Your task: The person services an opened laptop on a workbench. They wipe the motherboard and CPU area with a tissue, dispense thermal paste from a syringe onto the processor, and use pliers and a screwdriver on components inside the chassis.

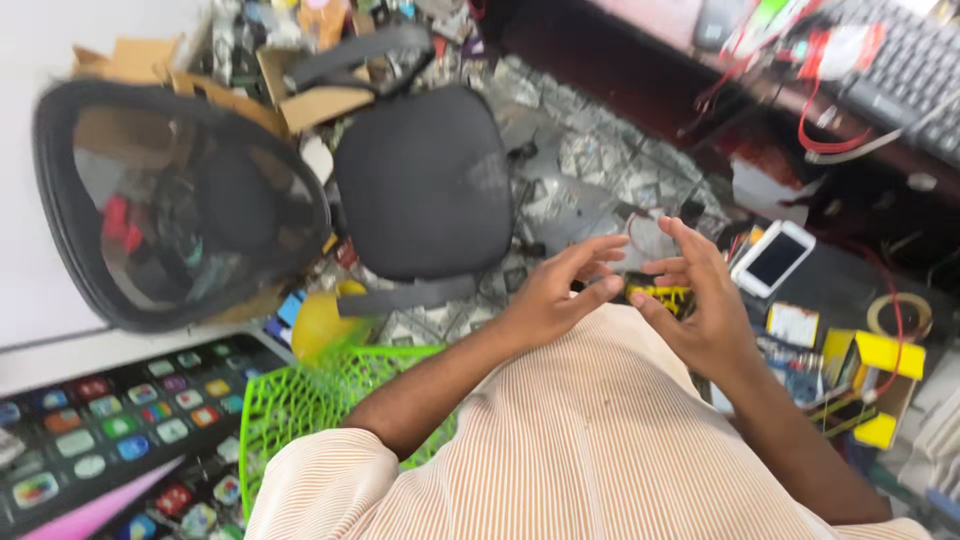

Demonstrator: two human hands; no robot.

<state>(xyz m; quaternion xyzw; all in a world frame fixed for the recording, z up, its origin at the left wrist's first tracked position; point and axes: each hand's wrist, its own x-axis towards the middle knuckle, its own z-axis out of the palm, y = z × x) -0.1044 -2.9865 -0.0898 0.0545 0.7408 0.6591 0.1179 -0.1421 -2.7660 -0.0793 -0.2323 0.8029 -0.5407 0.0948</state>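
Small black-and-yellow component (660, 294) sits between both hands above the lap. Left hand (560, 292) and right hand (700, 300) pinch its ends, remaining fingers spread loosely open.

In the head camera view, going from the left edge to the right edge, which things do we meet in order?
Mesh chair back → green plastic basket → black chair seat → left hand → small black and yellow part → right hand → white phone → tape roll.
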